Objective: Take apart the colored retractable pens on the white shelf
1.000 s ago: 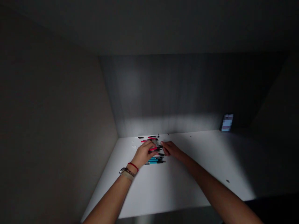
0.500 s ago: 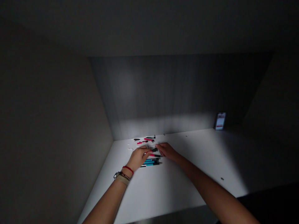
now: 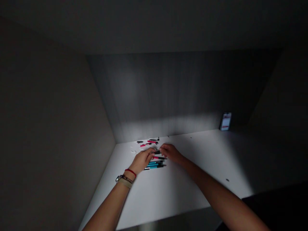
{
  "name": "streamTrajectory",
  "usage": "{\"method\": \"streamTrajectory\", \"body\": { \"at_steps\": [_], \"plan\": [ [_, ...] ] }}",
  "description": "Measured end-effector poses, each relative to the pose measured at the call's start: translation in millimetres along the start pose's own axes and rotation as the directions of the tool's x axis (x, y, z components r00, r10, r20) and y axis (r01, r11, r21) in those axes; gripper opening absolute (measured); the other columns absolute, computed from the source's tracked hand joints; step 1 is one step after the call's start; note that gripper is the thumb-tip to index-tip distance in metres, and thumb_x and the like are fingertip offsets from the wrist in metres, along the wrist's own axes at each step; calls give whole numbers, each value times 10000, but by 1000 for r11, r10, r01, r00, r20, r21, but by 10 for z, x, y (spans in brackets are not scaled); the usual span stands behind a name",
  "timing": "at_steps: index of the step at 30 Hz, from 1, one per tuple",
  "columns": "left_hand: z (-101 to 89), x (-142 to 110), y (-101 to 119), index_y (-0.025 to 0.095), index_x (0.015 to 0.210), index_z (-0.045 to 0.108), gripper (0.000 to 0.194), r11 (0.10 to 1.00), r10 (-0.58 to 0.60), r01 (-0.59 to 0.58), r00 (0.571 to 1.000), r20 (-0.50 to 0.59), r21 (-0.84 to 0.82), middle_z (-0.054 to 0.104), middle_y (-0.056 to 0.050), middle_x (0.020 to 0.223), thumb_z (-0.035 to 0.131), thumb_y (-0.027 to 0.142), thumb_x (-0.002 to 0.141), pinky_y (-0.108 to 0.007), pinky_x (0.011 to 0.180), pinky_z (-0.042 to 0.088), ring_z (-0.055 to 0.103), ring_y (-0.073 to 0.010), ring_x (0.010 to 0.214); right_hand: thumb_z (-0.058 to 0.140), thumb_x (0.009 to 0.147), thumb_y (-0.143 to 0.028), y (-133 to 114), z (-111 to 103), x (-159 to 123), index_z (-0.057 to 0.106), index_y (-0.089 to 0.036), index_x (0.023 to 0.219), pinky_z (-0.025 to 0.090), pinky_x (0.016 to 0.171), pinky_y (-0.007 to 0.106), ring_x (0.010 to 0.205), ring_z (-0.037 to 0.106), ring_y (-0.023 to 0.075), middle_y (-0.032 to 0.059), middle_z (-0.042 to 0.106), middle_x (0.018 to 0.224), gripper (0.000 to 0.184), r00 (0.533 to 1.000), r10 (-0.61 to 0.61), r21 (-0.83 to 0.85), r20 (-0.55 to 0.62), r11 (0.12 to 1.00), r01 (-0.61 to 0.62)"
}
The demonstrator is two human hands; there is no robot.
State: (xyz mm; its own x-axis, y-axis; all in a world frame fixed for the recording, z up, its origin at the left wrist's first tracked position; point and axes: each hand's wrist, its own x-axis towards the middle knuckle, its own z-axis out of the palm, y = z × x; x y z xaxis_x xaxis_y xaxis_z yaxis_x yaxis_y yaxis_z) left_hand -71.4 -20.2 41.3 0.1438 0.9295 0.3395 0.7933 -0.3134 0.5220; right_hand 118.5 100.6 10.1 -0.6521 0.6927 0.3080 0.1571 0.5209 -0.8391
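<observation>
My left hand [image 3: 143, 158] is closed, thumb against fingers, on a pen. The pen's dark grip section [image 3: 157, 152] points toward my right hand; its rear is hidden in the palm. My right hand [image 3: 168, 151] is pinched at the pen's front end, and what its fingertips hold is too small to make out. Just below lies a red and black pen [image 3: 159, 158] on the white surface. Several blue and black pens [image 3: 155, 165] lie side by side nearer to me, partly behind my left hand.
Toward the back wall lie red pen parts [image 3: 145, 145], black pen parts [image 3: 140, 141] and small white bits [image 3: 133, 152]. A phone with a lit screen [image 3: 225, 122] leans at the back right. The white surface [image 3: 144, 205] ends at a front edge; a wall stands close at left.
Both hands have shifted slightly at the pen, and its dark grip section now sits between them. The whole view has tilted a little. The pens on the surface lie as before.
</observation>
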Motion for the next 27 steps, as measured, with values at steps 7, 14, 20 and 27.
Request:
{"method": "streamTrajectory", "body": {
  "at_steps": [7, 14, 20, 27],
  "plan": [
    [29, 24, -29, 197, 1048, 617, 218, 998, 68, -69, 996, -52, -17, 696, -42, 854, 442, 298, 967, -276, 787, 444, 623, -190, 847, 591, 822, -340, -53, -8, 17, 634, -163, 890, 429, 529, 214, 597, 584, 130, 10, 654, 699, 194, 999, 4, 44, -41, 999, -3],
    [43, 9, -41, 200, 1070, 574, 214, 994, 49, -53, 998, -44, -99, 678, -18, 838, 409, 304, 982, -248, 729, 441, 620, -159, 766, 659, 786, -341, -129, -13, -18, 664, -163, 917, 463, 604, 234, 690, 617, 150, 34, 681, 779, 221, 999, -8, 10, -36, 1000, 8],
    [62, 13, -25, 200, 1064, 578, 249, 998, -2, -1, 999, -42, -64, 603, 23, 682, 402, 356, 984, -230, 608, 383, 550, -138, 615, 538, 873, -469, -156, 8, -33, 625, -156, 653, 366, 445, 208, 421, 485, 101, -12, 548, 475, 392, 995, 75, -17, 62, 997, -74],
    [42, 1, 11, 201, 998, 593, 275, 1000, -23, 23, 998, -52, -6, 575, 35, 663, 513, 454, 926, -221, 572, 342, 520, -130, 596, 576, 842, -493, -22, 10, -6, 687, -144, 800, 449, 495, 210, 559, 592, 129, 41, 701, 708, 369, 992, 10, 89, 122, 996, -21]
  ]
}}
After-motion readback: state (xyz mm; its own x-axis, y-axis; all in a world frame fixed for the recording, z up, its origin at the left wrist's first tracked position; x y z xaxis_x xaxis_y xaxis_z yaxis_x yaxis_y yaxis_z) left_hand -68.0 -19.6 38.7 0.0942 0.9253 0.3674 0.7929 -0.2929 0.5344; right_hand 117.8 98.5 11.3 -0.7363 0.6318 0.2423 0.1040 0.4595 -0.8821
